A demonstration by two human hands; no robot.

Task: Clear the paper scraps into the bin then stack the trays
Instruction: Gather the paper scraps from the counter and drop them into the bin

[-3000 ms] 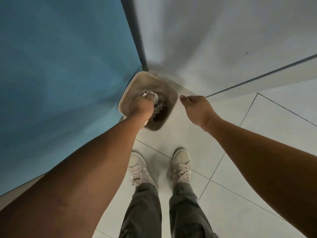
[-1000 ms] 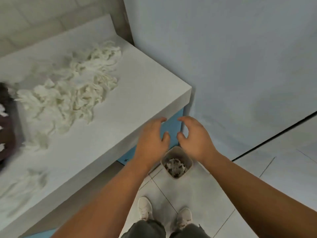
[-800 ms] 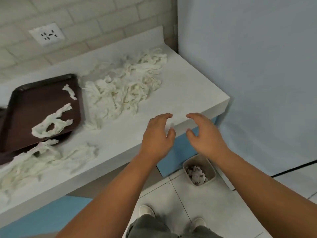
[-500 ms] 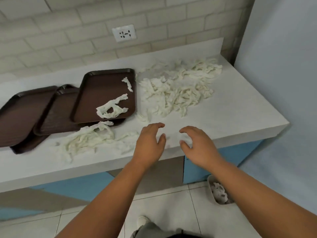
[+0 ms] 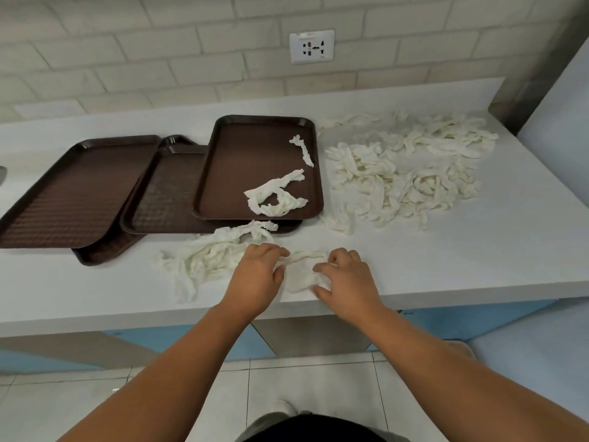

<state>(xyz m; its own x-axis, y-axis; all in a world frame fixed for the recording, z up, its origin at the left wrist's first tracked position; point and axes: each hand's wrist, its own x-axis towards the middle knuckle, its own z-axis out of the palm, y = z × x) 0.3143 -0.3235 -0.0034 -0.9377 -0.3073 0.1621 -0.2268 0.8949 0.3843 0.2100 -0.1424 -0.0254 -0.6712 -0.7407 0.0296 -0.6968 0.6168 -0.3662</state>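
Observation:
Several brown trays lie overlapping on the white counter [image 5: 478,260]. The right tray [image 5: 255,145] holds two paper scraps [image 5: 277,196]. A middle tray [image 5: 165,199] and a left tray [image 5: 79,193] are bare. A big pile of white scraps [image 5: 404,173] lies right of the trays, and a smaller pile [image 5: 204,256] lies at the counter's front. My left hand [image 5: 255,279] and right hand [image 5: 349,280] are on a crumpled scrap [image 5: 301,269] between them, fingers curled round its edges. A beige bin rim [image 5: 459,346] peeks out behind my right forearm.
A brick wall with a socket [image 5: 311,46] backs the counter. A pale wall panel [image 5: 561,100] closes off the right end. Blue cabinet fronts [image 5: 191,339] stand under the counter, above a tiled floor [image 5: 302,384].
I have turned up from the bin on the floor to the counter. Both hands, empty and hovering before, have come down onto a scrap near the front edge.

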